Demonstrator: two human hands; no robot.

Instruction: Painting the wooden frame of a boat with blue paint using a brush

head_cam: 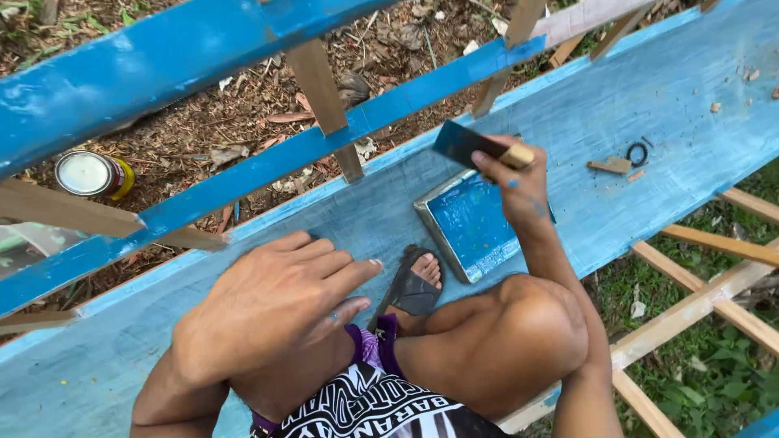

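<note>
The blue-painted plank (pixel 633 122) carried the squatting person and a shallow paint tray (pixel 469 227) beside the sandalled foot (pixel 415 284), within reach. The left hand (pixel 276 304) rested open-fingered on the knee; the right hand (pixel 519 182) was clamped on a paintbrush (pixel 475 146) above the tray.

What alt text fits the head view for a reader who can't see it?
A crouching person's right hand holds a brush above a tray of blue paint on a blue-painted plank. The left hand rests on a knee; a can stands on the ground beyond.
</note>
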